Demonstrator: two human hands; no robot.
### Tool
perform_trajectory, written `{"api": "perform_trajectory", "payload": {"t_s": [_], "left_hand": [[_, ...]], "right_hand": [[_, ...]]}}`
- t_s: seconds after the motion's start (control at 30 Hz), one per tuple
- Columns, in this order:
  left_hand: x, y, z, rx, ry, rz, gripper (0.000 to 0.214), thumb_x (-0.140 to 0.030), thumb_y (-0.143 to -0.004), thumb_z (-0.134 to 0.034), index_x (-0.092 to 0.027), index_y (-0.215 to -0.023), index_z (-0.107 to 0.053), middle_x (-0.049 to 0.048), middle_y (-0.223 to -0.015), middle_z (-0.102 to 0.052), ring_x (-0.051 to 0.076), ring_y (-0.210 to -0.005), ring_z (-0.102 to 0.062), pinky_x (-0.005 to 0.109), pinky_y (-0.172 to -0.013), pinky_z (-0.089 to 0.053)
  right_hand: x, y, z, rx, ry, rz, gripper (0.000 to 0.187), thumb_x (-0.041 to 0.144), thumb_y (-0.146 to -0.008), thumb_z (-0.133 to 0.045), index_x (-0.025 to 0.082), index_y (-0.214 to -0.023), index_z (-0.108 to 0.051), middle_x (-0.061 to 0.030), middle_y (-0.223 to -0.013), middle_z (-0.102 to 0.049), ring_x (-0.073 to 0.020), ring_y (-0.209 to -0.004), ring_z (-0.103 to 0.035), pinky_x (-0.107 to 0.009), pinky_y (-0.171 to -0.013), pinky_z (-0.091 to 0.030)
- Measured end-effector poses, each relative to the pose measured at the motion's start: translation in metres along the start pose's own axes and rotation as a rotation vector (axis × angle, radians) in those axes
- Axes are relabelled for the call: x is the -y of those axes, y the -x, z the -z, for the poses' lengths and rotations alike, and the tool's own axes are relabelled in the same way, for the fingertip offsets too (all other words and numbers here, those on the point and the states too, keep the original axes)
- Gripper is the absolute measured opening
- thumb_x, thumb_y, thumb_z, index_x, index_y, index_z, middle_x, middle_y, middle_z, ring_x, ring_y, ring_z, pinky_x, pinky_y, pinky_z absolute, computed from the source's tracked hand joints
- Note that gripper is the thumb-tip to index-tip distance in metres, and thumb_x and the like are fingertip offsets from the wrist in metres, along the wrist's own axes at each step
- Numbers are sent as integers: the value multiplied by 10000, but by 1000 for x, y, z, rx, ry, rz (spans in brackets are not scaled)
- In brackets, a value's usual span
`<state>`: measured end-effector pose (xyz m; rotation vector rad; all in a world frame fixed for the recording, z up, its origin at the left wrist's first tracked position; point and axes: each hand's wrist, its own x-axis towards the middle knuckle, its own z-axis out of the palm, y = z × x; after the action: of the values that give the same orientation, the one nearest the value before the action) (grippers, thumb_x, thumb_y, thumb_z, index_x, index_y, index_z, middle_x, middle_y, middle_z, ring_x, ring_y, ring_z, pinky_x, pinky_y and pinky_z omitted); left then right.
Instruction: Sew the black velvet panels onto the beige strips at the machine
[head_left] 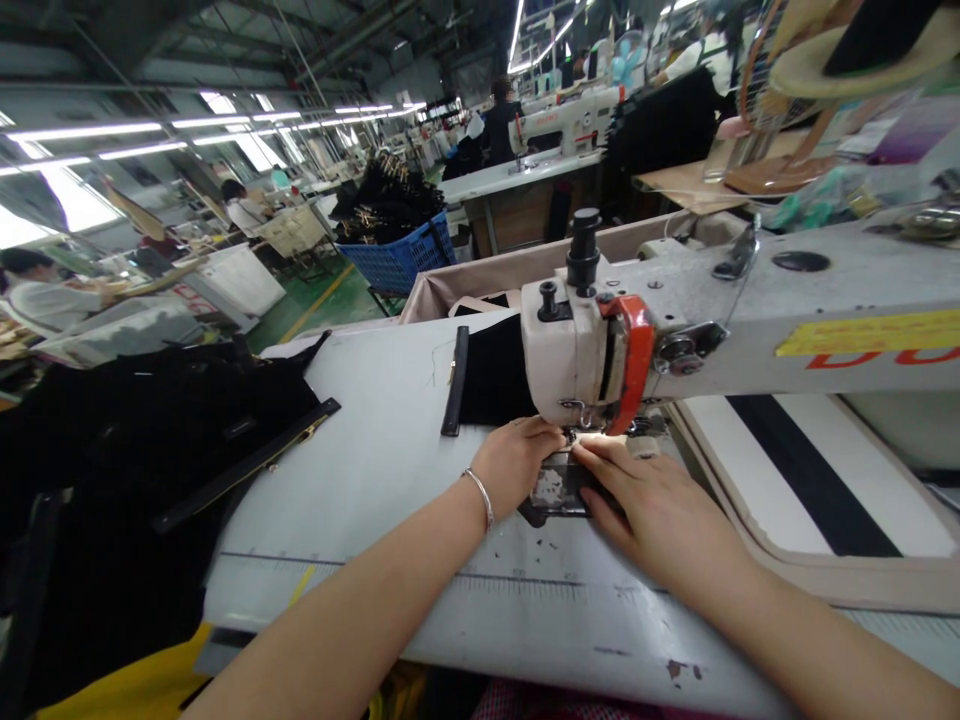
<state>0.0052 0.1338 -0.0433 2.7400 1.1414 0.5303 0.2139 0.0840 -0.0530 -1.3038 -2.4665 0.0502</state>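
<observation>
A black fabric piece [491,375] with a zipper strip [455,380] along its left side lies on the pale sewing table [375,440], partly hidden behind the sewing machine head [562,350]. My left hand [514,465], with a silver bangle at the wrist, is closed at the near edge of this fabric, fingertips just left of the needle area. My right hand [656,500] lies with fingers stretched out flat, their tips by the presser foot [574,435]. A small light patch shows beyond those fingertips. The needle and exact seam are hidden.
Black zippered pieces [150,430] are heaped at the left. Under the machine arm [810,290] lies a beige-edged panel [772,480] with a black stripe. Behind stand a fabric-lined bin [487,265], a loaded blue crate [397,260] and another sewing machine [562,125]. Several people sit farther off.
</observation>
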Motion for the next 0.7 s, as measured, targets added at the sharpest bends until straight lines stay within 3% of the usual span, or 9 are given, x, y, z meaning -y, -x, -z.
{"api": "perform_trajectory", "payload": {"t_s": [0.27,0.5,0.7], "left_hand": [[1,-1,0,-35,-7,0,257,-32,-863,-517,-173,-1017,-667,60,-1075,-673,174,-1025,-625,324,-955,-506],[-1,5,-4,-118,52,-44,272,-6,-841,-517,-175,-969,-686,39,-1054,-692,165,-1015,-632,326,-934,-526],[1,5,-3,-132,101,67,340,2,-844,-471,-184,-1016,-699,33,-1066,-689,146,-1002,-634,306,-934,-538]], "right_hand": [[4,-1,4,-28,-16,2,423,267,-929,-448,151,-1334,-480,-117,-1311,-525,-262,-1143,-503,-468,-972,-414],[15,0,8,-45,17,-11,397,214,-913,-457,154,-1302,-512,-111,-1192,-587,-239,-1044,-547,-447,-928,-448],[6,27,38,-83,8,2,296,261,-920,-476,214,-1193,-581,-49,-1135,-630,-194,-1026,-579,-393,-936,-477]]}}
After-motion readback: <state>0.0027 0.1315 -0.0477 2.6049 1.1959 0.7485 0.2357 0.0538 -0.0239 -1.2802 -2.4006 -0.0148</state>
